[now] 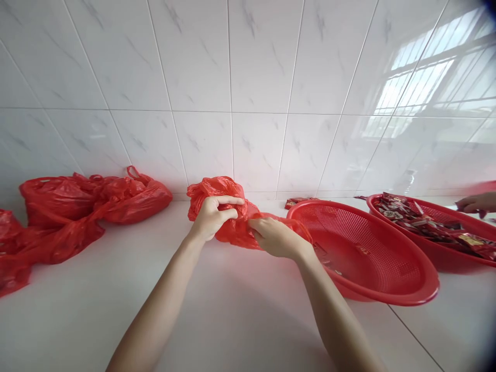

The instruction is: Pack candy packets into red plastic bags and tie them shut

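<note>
A bunched red plastic bag (217, 187) rests on the white counter by the tiled wall. My left hand (211, 217) grips it from the left side, with index finger and thumb lying around the crumpled plastic; the other fingers are hidden. My right hand (277, 236) is closed on the same bag further right, its fingers curled in a pinch. A loop of thin red plastic stretches from this hand to the rim of a red perforated basket (420, 281), which holds a few small packets at its bottom.
Several filled red plastic bags (135, 199) lie on the left. At the right, a second red basket (413, 243) holds many small red packets, and another person's hand (476, 203) reaches over it. A few packets (298, 201) lie behind the nearer basket, against the tiled wall (259, 150).
</note>
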Motion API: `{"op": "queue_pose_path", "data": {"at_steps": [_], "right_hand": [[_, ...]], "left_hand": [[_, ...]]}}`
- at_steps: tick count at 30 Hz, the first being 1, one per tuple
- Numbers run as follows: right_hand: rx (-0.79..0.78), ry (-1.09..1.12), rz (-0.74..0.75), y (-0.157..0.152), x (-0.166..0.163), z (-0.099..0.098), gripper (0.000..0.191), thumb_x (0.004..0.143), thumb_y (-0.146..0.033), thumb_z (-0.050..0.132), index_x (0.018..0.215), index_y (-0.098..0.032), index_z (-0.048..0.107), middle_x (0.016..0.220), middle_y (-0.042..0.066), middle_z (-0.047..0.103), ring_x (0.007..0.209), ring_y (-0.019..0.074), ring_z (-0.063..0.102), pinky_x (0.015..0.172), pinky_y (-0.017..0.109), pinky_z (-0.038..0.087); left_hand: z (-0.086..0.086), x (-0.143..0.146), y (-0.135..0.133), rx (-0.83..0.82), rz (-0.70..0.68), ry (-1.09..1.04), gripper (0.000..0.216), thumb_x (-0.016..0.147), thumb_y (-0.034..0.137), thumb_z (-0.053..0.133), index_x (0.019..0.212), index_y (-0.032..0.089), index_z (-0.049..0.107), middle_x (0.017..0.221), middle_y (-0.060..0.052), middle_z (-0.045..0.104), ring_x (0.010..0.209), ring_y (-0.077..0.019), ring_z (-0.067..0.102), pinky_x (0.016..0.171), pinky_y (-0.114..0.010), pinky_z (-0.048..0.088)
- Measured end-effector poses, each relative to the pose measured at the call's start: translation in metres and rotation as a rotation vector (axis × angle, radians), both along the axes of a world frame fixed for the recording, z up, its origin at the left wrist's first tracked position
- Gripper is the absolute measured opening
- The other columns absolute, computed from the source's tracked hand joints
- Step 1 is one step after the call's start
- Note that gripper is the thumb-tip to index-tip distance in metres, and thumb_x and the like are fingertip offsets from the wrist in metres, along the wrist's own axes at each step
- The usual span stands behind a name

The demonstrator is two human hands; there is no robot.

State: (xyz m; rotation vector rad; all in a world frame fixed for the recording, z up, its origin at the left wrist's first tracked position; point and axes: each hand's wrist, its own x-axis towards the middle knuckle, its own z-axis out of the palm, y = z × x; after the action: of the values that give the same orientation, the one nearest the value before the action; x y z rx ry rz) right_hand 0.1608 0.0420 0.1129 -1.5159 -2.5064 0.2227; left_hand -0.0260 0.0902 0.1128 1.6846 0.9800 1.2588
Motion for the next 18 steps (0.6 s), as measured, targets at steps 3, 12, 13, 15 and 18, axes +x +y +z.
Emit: {"op": "queue_pose_path", "data": {"at_steps": [3,12,13,15,18], "right_hand": [[-0.173,-0.083,-0.020,0.013,0.002,-0.009,0.019,0.086,-0.009,0.040,0.074,-0.020,0.050,0.077,0.001,0.057,0.064,0.0142,0.047,0.058,0.026,0.033],[-0.302,-0.107,-0.162,0.008,0.008,-0.002,0.019,0.083,-0.026,0.054,0.065,-0.020,0.055,0.070,0.002,0.057,0.066,0.0170,0.054,0.068,0.031,0.043],[-0.303,-0.111,-0.182,0.007,0.009,-0.002,0.015,0.080,-0.029,0.058,0.068,-0.020,0.056,0.073,0.004,0.058,0.067,0.0180,0.055,0.062,0.030,0.042],[-0.289,-0.153,-0.193,0.006,0.009,-0.004,0.014,0.074,-0.032,0.065,0.071,-0.020,0.057,0.077,0.005,0.059,0.072,0.0203,0.057,0.059,0.029,0.041],[-0.257,-0.257,-0.145,0.009,0.007,-0.010,0.021,0.067,-0.034,0.071,0.076,-0.019,0.058,0.076,0.004,0.058,0.078,0.0230,0.058,0.068,0.031,0.043]], "left_hand": [[0.003,-0.009,0.002,-0.007,0.005,0.019,0.039,0.064,0.014,0.062,0.099,0.021,0.079,0.094,-0.006,0.075,0.086,-0.0210,0.066,0.076,-0.031,0.053],[0.006,-0.056,0.014,0.237,0.337,0.401,0.043,0.062,0.009,0.053,0.093,0.025,0.080,0.115,-0.003,0.073,0.114,-0.0278,0.062,0.096,-0.036,0.050],[0.004,-0.062,0.017,0.234,0.378,0.466,0.042,0.062,0.009,0.053,0.090,0.025,0.080,0.109,-0.004,0.075,0.109,-0.0284,0.065,0.094,-0.037,0.051],[0.002,-0.072,0.020,0.228,0.435,0.582,0.041,0.060,0.008,0.055,0.087,0.025,0.080,0.097,-0.006,0.076,0.096,-0.0291,0.067,0.087,-0.037,0.052],[0.008,-0.072,0.011,0.304,0.376,0.670,0.042,0.062,0.010,0.060,0.096,0.026,0.079,0.110,-0.006,0.073,0.092,-0.0279,0.067,0.081,-0.035,0.052]]}}
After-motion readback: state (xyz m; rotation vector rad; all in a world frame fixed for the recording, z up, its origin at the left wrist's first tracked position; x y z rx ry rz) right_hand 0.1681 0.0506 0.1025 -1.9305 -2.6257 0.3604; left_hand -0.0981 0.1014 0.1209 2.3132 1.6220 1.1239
